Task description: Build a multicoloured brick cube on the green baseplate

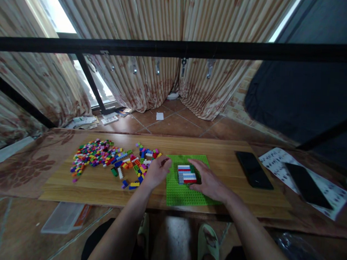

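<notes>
A green studded baseplate (173, 198) lies on the wooden board, with a flat block of toy bricks (186, 175) in red, white, grey and light blue rows on it. My right hand (208, 181) rests over the plate's right part, thumb and fingers spread around the right side of that block. At the plate's left edge, my left hand (158, 171) hovers with its fingers curled toward the thumb; whatever may be between the fingertips is hidden. Just left of it lie loose larger bricks (136, 163) in blue, yellow, red, white and green.
A heap of small coloured bricks (95, 154) covers the board's left part. To the right lie a black phone (254, 170), a printed sheet (275, 158) and another dark flat device (308, 186). A clear plastic box (63, 218) sits on the floor below. A black rail (176, 49) crosses beyond.
</notes>
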Demonstrator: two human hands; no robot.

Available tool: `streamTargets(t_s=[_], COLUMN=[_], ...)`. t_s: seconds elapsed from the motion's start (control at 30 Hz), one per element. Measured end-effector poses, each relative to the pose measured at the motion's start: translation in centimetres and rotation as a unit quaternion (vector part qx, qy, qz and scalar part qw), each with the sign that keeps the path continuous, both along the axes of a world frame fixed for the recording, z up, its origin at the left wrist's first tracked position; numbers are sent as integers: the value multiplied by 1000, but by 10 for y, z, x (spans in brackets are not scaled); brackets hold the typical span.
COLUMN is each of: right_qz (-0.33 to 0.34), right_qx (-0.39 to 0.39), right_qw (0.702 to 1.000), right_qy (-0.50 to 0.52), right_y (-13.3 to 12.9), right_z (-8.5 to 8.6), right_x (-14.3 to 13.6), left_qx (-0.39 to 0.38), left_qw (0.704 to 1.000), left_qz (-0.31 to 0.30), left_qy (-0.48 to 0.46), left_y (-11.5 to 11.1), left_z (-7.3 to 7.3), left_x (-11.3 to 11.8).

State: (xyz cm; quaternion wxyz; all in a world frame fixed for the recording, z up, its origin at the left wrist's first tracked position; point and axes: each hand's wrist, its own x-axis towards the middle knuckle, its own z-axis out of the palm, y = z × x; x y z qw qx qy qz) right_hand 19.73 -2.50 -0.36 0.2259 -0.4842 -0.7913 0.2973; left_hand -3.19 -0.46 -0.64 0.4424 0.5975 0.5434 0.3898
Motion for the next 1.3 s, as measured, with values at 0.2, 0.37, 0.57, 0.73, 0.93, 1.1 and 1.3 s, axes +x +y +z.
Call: streamTargets(t_s=[0.2,0.37,0.57,0.73,0.93,1.1,1.3], right_qz=[10,-1,-4,-52,-228,-168,-24], right_qx=[31,46,35,30,50,10,5], right_qw=[999,998,999,998,939,968,999], right_qy=[-27,-32,-25,33,251,186,34], right_y=[0,0,-1,2,22,17,0], right_z=[-4,-16,-14,-3,3,2,-5], right_x=[-10,-17,-19,-10,20,22,-11], left_qx=[28,17,19,42,37,43,25], left_qw=[993,978,964,959,954,941,933], left_qz=[96,178,228,256,296,306,296], left_qy=[-56,-107,-136,-114,21,142,201], left_y=[8,2,-2,1,3,2,0], left_z=[9,29,39,36,25,28,27], left_x=[-27,-50,-67,-82,-104,-115,-130])
